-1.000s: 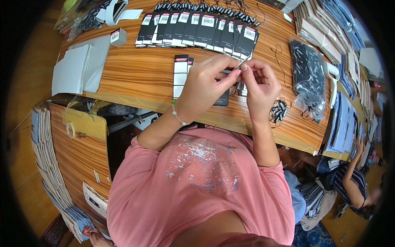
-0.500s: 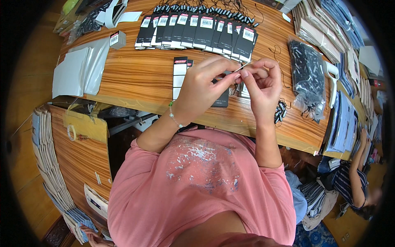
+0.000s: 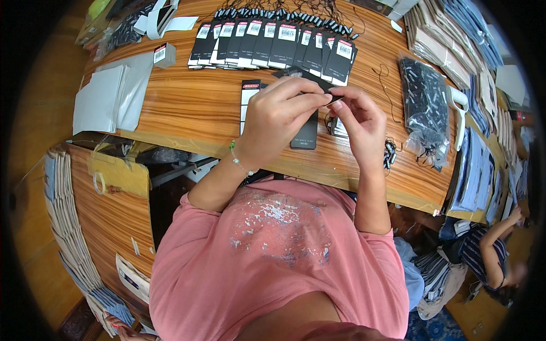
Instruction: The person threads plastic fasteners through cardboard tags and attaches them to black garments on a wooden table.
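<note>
First: Right at the centre of it, the left hand (image 3: 287,108) is pinching a black tag (image 3: 314,79) between thumb and fingers, tilted, just on the near side of the row of tags (image 3: 263,48)!

Second: And the right hand (image 3: 361,111)?

First: Pinching too! Thumb and forefinger meet at the tag's edge, near the row's right end. The fingers hide part of the card.

Second: What's underneath?

First: A second tag (image 3: 304,133), lying flat, farther out on the row's near side. A white-panelled card (image 3: 248,94) peeks out by the left wrist, below the row's middle, and a small stack (image 3: 339,128) sits below the row's right end.

Second: Moving outward, then!

First: A clump of cords (image 3: 389,153) lies below and right of the row, partly behind the right wrist. Well right of the row comes a clear bag (image 3: 424,94) full of dark cords, with a white handle (image 3: 458,102) just beyond.

Second: And left of the row?

First: A little box (image 3: 164,55) near its end, then white sheets (image 3: 99,102) farther out, all on the wooden desk (image 3: 193,108)!
</note>
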The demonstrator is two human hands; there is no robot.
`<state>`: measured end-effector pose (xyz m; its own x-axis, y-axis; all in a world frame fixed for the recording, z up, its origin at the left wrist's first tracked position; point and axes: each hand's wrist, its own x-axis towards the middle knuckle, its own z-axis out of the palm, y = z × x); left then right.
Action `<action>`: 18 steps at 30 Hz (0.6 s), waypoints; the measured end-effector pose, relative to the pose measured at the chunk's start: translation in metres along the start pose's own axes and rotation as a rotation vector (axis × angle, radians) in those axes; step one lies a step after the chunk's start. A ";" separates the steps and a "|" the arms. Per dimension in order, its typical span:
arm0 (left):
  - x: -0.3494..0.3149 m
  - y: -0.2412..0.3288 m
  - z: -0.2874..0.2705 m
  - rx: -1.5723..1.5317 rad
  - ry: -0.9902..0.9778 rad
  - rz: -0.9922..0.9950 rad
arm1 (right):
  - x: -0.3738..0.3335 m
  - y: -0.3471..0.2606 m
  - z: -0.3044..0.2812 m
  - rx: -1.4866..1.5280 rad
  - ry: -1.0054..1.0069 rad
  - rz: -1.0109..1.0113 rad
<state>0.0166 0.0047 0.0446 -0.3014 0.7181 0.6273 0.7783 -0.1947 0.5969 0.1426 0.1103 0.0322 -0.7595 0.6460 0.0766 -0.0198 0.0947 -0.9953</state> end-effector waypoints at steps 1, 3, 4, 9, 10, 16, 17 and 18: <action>0.000 -0.001 0.000 0.042 0.014 0.035 | 0.000 -0.002 0.000 0.084 -0.014 0.028; -0.001 -0.003 0.000 0.125 0.040 0.105 | -0.001 -0.009 0.002 0.253 -0.042 0.084; -0.001 -0.004 0.000 0.152 0.049 0.165 | -0.001 -0.007 0.004 0.332 -0.022 0.102; -0.004 -0.011 0.000 0.220 0.035 0.315 | -0.007 0.002 0.011 0.779 -0.030 0.288; -0.003 -0.012 0.000 0.209 0.021 0.340 | -0.007 0.004 0.009 0.839 -0.045 0.315; -0.009 -0.017 0.001 0.118 -0.021 0.363 | 0.005 -0.003 -0.005 0.491 0.354 -0.052; -0.011 -0.019 0.001 0.111 -0.019 0.351 | 0.006 -0.004 -0.008 0.555 0.292 -0.098; -0.013 -0.022 0.001 0.101 -0.018 0.339 | 0.005 -0.006 -0.010 0.617 0.232 -0.145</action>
<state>0.0042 0.0006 0.0228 -0.0077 0.6358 0.7718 0.8831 -0.3578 0.3035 0.1454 0.1212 0.0388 -0.5637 0.8115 0.1538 -0.5308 -0.2132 -0.8203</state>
